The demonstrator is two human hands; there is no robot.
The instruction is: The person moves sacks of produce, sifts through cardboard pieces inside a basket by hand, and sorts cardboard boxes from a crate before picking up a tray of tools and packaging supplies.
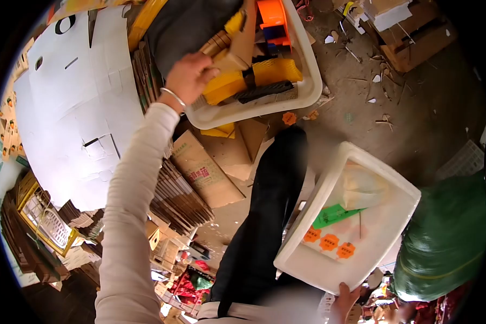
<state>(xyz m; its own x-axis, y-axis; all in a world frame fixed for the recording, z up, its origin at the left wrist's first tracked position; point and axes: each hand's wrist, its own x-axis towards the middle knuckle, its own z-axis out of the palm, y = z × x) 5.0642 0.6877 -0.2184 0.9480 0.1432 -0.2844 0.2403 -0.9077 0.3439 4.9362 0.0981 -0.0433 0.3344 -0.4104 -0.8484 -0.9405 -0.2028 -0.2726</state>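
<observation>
My left hand (191, 75), with a bracelet at its wrist, reaches into a white plastic tub (310, 89). Its fingers are curled on a bent piece of brown cardboard (242, 48). Around it in the tub lie yellow pieces (278, 72), a black strip-like thing (264, 92) and a bright orange plastic item (274, 21). My right hand (345, 305) grips the lower rim of a white plastic tray (291, 245), which is tilted beside my leg. Inside the tray are orange labels (328, 242), a green piece (337, 215) and a pale, translucent packet (364, 186).
A large white board (75, 119) stands at the left. Stacked flat cardboard (181, 197) and a printed carton (205, 170) lie below the tub. At the right sits a green plastic-wrapped bundle (443, 237). Scraps litter the floor (372, 108), with more cardboard (416, 46) at top right.
</observation>
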